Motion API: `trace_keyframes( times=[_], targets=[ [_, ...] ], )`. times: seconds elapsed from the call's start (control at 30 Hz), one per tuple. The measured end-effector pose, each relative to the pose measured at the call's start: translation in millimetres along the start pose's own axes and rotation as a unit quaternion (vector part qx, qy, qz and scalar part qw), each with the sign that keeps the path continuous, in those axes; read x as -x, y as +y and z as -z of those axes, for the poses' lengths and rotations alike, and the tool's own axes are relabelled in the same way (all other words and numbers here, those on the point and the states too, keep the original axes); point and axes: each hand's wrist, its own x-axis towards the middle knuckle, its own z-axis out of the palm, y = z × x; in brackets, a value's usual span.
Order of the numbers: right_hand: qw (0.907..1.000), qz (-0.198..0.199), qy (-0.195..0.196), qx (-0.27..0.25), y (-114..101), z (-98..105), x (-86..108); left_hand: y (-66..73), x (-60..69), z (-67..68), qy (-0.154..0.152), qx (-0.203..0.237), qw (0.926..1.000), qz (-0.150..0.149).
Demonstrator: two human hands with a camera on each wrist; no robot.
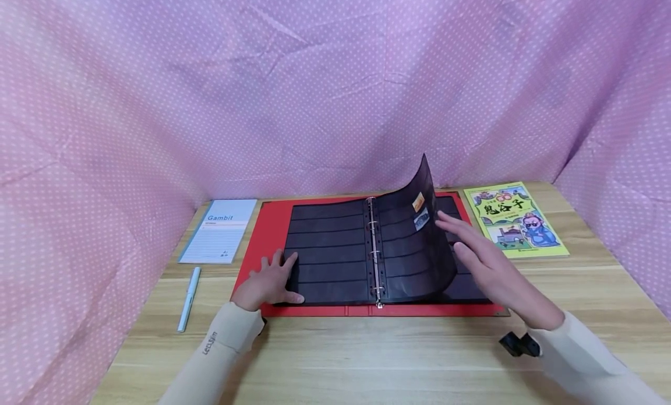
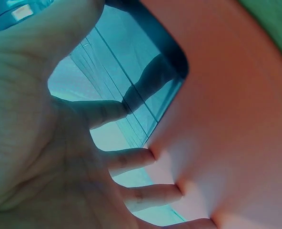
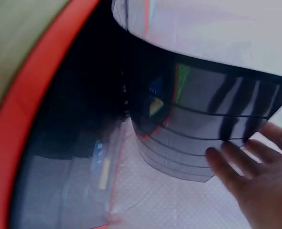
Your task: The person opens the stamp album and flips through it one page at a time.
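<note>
Album (image 1: 268, 227) lies open mid-table, one page (image 1: 406, 253) raised and curved. Left hand (image 1: 267, 281), fingers spread, rests on it toward eight o'clock, gripping nothing; right hand (image 1: 487, 264), fingers nearly straight, touches the page at three. Notebook (image 1: 217, 233) sits at ten, book (image 1: 516, 221) at two.

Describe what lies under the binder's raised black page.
Under the raised page, another black page shows at the right, over the red cover. In the head view, the raised page and right hand hide the rest.
</note>
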Motion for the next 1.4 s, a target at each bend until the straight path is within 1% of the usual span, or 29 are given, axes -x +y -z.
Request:
trace_keyframes(
  times=[0.1,0.17,0.27,0.43,0.53,0.6,0.7,0.77,0.83,0.9,0.97,1.03,1.1,1.17,1.23,1.3,1.4],
  targets=[
    [0.9983,0.042,0.026,-0.031,-5,1,-8.1,-0.3,-1.6,-1.1,0.000,0.001,1.0000,0.003],
    [0.9960,0.067,0.042,-0.041,-9,2,-13.4,-0.4,-2.7,-1.9,-0.001,0.002,1.0000,0.006],
    [0.9930,0.089,0.055,-0.055,-13,0,-20.3,-0.3,-3.7,-2.5,-0.002,0.003,0.9999,0.010],
    [0.9881,0.113,0.070,-0.077,-15,-5,-27.7,0.2,-4.4,-3.3,0.002,0.005,0.9999,0.011],
    [0.9808,0.133,0.081,-0.118,-13,-8,-29.5,0.6,-6.0,-4.4,0.004,0.005,0.9999,0.008],
    [0.9739,0.148,0.083,-0.151,-11,-11,-30.7,0.8,-6.8,-4.7,0.005,0.003,1.0000,0.006],
    [0.9608,0.172,0.087,-0.199,-9,-17,-33.8,0.3,-7.6,-4.6,0.004,0.005,1.0000,0.006],
    [0.9530,0.188,0.083,-0.222,-8,-22,-36.2,-1.3,-7.1,-3.3,0.001,0.015,0.9999,0.006],
    [0.9489,0.198,0.074,-0.234,-8,-27,-38.1,-4.6,-5.8,-0.4,-0.001,0.033,0.9994,0.006],
    [0.9507,0.198,0.059,-0.231,-9,-33,-38.9,-9.5,-3.8,5.0,0.005,0.059,0.9983,-0.001],
    [0.9574,0.186,0.039,-0.217,-10,-39,-38.4,-13.6,-1.1,13.0,0.022,0.083,0.9962,-0.014],
    [0.9691,0.157,0.016,-0.190,-10,-45,-36.9,-16.5,2.2,22.9,0.048,0.104,0.9928,-0.034],
    [0.9811,0.117,-0.013,-0.154,-9,-52,-35.4,-17.7,6.8,34.2,0.075,0.119,0.9879,-0.066],
    [0.9881,0.078,-0.047,-0.124,-7,-60,-33.8,-16.9,11.5,45.3,0.096,0.137,0.9813,-0.096],
    [0.9925,0.048,-0.076,-0.083,-5,-68,-32.8,-16.0,15.7,55.5,0.111,0.154,0.9731,-0.131],
    [0.9934,0.036,-0.097,-0.048,-3,-78,-32.9,-14.6,20.5,64.5,0.125,0.180,0.9628,-0.158],
    [0.9922,0.033,-0.120,0.004,0,-91,-34.0,-13.2,25.4,73.8,0.147,0.209,0.9481,-0.190]
  ],
)
